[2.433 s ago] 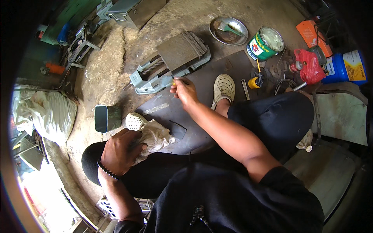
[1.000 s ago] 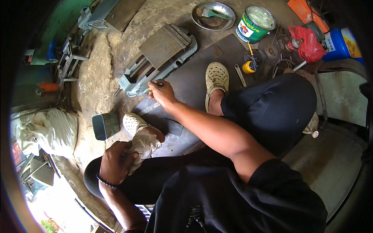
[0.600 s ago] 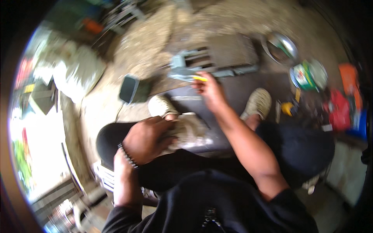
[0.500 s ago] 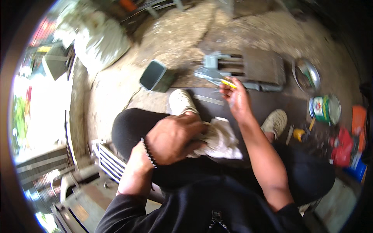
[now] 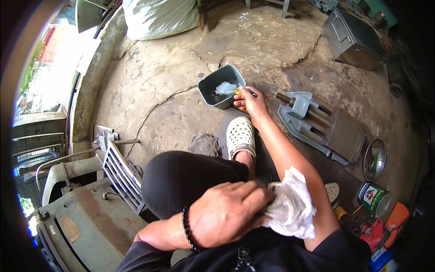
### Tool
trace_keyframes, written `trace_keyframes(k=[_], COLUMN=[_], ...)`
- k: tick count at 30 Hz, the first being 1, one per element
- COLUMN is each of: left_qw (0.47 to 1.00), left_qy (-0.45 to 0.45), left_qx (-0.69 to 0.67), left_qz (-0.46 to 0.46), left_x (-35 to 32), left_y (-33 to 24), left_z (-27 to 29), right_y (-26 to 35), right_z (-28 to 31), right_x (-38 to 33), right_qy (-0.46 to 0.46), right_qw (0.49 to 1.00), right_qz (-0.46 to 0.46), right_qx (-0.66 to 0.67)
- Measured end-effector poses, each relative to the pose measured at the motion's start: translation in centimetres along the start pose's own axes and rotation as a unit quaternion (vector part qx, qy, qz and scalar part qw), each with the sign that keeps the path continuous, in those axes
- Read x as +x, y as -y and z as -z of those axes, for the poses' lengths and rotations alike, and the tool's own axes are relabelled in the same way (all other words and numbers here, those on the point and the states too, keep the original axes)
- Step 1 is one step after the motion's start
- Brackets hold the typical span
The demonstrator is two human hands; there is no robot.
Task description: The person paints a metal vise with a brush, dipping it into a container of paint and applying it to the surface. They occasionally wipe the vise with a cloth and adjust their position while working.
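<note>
My left hand (image 5: 226, 211), with a dark beaded bracelet at its wrist, is closed round a crumpled white rag (image 5: 292, 206) stained grey. The rag overlaps my right forearm. Farther forward, my right hand (image 5: 250, 103) grips a slim yellow-handled thing with a pale bluish, tuft-like end (image 5: 226, 88); I cannot make out its exact kind. That pale end hangs inside the mouth of a dark grey-green square bin (image 5: 204, 93) on the floor. My right fingers are at the bin's right rim. The fingertips of my left hand are partly hidden by the rag.
A grey machine vise (image 5: 333, 131) lies right of my right forearm. Beyond it are a round metal bowl (image 5: 375, 159), a green can (image 5: 374, 199) and an orange box (image 5: 397, 221). A stuffed white sack (image 5: 161, 18) and a grey metal chest (image 5: 355, 41) stand at the back.
My right hand has moved left from the vise to the bin with the yellow-handled thing. My left hand and the rag sit lower and farther right. The view has turned left.
</note>
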State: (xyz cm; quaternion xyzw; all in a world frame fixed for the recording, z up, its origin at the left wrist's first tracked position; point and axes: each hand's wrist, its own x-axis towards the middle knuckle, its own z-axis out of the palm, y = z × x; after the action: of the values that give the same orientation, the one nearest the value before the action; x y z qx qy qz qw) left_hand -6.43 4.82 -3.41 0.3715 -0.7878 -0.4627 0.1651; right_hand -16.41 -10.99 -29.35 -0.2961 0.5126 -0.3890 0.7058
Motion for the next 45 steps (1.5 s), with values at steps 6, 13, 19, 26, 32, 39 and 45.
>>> trace_keyframes(k=[6,13,19,26,32,39,45], left_qw=[0.998,0.992,0.971,0.961,0.888,0.931,0.978], left_qy=[0.001,-0.068,-0.171,-0.115,0.111,0.330,-0.038], left_qx=[-0.009,-0.007,-0.144,-0.248,-0.443,-0.149,0.170], left_qz=[0.054,0.106,0.090,0.033,0.056,-0.054,0.112], left_x=[0.8,1.9,3.8,9.6,22.0,27.5,26.3], left_y=[0.2,-1.4,-3.5,-9.4,-13.9,-12.4,4.5], left_z=[1.2,0.6,-2.1,-9.2,-20.9,-37.6,-28.8], right_y=[-1.6,3.6,12.2,19.7,22.5,12.0,-0.7], right_z=[-2.5,5.0,13.4,20.6,35.0,47.6,53.4], right_x=[4.4,-2.9,-18.9,-34.3,-44.3,-45.7,-42.6], right_qy=[-0.099,0.067,0.241,0.184,-0.058,-0.083,-0.315], right_qw=[0.983,0.969,0.967,0.968,0.907,0.937,0.804], right_qz=[-0.010,0.115,-0.083,0.033,0.386,0.296,0.181], right_qx=[-0.151,-0.210,0.010,-0.168,-0.160,0.165,0.471])
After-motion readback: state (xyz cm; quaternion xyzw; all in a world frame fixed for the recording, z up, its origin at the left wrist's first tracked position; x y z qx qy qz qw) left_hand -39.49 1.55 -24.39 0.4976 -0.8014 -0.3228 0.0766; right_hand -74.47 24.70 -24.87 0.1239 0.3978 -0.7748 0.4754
